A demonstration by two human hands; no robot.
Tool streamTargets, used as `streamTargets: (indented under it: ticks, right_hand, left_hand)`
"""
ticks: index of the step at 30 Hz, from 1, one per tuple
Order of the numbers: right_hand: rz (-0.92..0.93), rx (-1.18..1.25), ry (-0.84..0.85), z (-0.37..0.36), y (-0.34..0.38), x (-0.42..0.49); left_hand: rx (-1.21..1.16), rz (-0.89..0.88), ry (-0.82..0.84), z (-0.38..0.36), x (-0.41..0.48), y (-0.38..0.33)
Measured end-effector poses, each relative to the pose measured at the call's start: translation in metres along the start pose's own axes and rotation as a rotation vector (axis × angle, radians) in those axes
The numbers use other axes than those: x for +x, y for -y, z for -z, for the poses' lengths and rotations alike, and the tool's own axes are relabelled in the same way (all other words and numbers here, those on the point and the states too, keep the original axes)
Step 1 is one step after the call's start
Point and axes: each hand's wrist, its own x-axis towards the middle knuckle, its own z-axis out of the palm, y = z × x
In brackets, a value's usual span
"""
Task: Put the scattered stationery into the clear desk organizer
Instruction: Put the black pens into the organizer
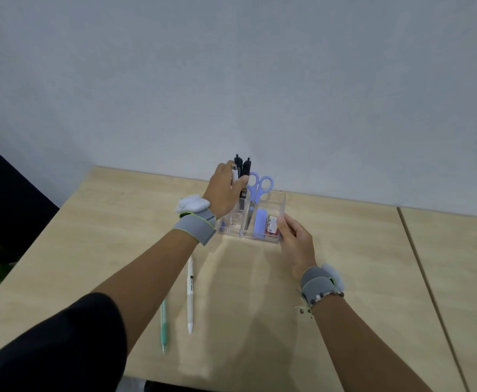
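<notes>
The clear desk organizer (277, 200) stands near the table's back edge. Black pens (245, 165) and blue-handled scissors (258, 185) stand upright in its rear compartments. A blue eraser (260, 223) and a red packet (272, 226) lie in the front right compartment. My left hand (226, 190) is above the rear left compartment, fingers closed on a white pen (234, 172) held upright. My right hand (295, 238) grips the organizer's front right corner. A white pen (190, 295) and a green mechanical pencil (163, 325) lie on the table by my left forearm.
The light wood table (344, 250) meets a second tabletop (463, 264) at a seam on the right. A grey wall rises right behind the organizer. A dark object fills the far left. Both wrists wear grey straps.
</notes>
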Motion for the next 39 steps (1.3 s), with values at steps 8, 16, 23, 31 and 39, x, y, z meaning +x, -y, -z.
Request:
streamTargets:
  ticks: [8,16,23,31,39]
  right_hand:
    - [0.004,0.013,-0.007,-0.001,0.0,-0.001]
    - [0.005,0.018,-0.007,-0.002,0.0,-0.001]
    - [0.012,0.016,-0.003,-0.001,-0.002,0.0]
    - [0.007,0.02,-0.007,-0.002,0.0,-0.002]
    - [0.01,0.019,-0.014,-0.002,0.001,-0.001]
  left_hand:
    - [0.086,0.018,0.095,0.001,-0.004,-0.002]
    - [0.21,0.017,0.141,0.001,-0.002,-0.004]
    - [0.186,0.017,0.157,0.002,0.001,-0.005]
    - [0.215,0.069,0.175,0.007,-0.005,0.0]
    - [0.292,0.063,-0.012,0.023,-0.042,0.012]
